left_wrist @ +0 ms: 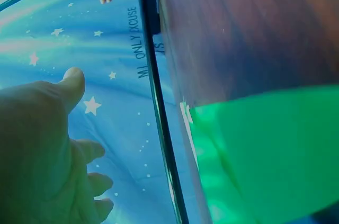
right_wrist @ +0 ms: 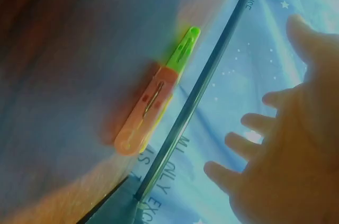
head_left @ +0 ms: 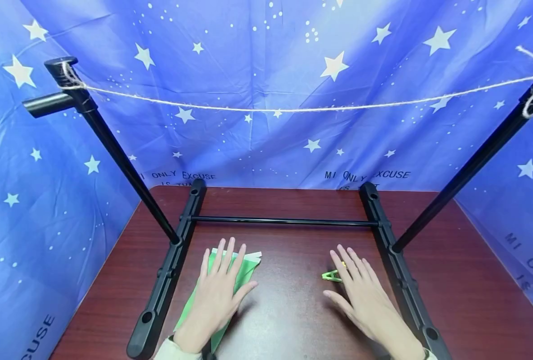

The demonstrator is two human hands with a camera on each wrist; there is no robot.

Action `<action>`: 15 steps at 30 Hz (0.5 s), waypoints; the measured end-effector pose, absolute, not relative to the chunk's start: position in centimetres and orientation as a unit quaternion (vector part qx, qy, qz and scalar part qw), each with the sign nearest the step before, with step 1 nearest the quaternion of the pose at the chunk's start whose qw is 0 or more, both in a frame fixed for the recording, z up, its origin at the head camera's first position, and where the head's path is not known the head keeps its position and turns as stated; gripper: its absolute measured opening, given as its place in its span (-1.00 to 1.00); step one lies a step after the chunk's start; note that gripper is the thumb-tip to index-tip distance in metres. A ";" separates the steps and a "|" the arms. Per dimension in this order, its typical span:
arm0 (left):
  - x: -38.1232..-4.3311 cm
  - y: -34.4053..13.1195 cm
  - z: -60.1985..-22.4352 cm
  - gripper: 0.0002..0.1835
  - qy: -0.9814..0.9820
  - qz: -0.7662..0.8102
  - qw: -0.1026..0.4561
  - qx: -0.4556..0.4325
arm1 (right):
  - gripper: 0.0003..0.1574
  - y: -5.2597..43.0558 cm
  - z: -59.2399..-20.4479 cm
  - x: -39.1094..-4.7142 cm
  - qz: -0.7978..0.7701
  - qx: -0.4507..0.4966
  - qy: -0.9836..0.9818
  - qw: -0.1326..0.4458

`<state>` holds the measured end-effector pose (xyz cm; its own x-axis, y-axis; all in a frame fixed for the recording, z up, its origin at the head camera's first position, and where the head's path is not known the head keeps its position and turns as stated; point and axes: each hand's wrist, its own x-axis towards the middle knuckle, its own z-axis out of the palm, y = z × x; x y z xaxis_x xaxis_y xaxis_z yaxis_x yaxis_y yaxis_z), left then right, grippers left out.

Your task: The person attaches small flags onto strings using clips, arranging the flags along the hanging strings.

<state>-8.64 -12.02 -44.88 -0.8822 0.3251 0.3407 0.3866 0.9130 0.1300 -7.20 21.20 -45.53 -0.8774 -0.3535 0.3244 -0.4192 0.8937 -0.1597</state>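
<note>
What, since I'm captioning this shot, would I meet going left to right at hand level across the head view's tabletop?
Left black base bar, left hand, green clip, right hand, right black base bar.

The cloth (head_left: 246, 270) lies left of the clothespins (right_wrist: 159, 94) on the table (head_left: 289, 310).

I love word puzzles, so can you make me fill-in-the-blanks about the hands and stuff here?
Below the left hand is a flat sheet that is mostly ____.
The small clips lie nearer the right hand than the ____ one.
The string is tied to two posts coloured ____.
The white five-pointed shapes on the blue curtain are ____.

Missing words: green; left; black; stars.
</note>
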 end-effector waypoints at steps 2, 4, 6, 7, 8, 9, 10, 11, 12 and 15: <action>-9.0 -12.2 -44.6 -0.17 -0.966 -0.109 0.143 -0.184 | 0.05 21.4 -45.5 -7.3 0.119 0.206 -0.961 0.143; -9.3 -12.4 -44.4 -0.16 -0.967 -0.121 0.128 -0.182 | 0.07 21.7 -45.5 -7.5 0.125 0.210 -0.959 0.144; -9.6 -12.7 -44.3 -0.15 -0.968 -0.131 0.119 -0.181 | 0.09 21.9 -45.4 -7.6 0.132 0.215 -0.956 0.148; -9.8 -12.8 -44.2 -0.15 -0.967 -0.138 0.116 -0.181 | 0.10 21.9 -45.3 -7.6 0.137 0.218 -0.954 0.152; -10.0 -13.0 -44.2 -0.14 -0.966 -0.144 0.114 -0.183 | 0.10 22.0 -45.3 -7.7 0.141 0.220 -0.953 0.156; -10.1 -13.1 -44.1 -0.14 -0.964 -0.151 0.114 -0.186 | 0.11 22.1 -45.2 -7.7 0.144 0.220 -0.952 0.157; -10.2 -13.2 -44.0 -0.14 -0.962 -0.158 0.114 -0.189 | 0.11 22.2 -45.2 -7.7 0.147 0.220 -0.951 0.158; -10.3 -13.4 -44.0 -0.13 -0.960 -0.166 0.113 -0.193 | 0.11 22.3 -45.1 -7.7 0.148 0.221 -0.951 0.160; -10.4 -13.4 -43.8 -0.13 -0.958 -0.173 0.112 -0.197 | 0.10 22.4 -45.0 -7.7 0.148 0.219 -0.951 0.159; -10.8 -13.6 -43.4 -0.13 -0.955 -0.190 0.105 -0.205 | 0.10 22.8 -44.8 -7.8 0.150 0.211 -0.954 0.149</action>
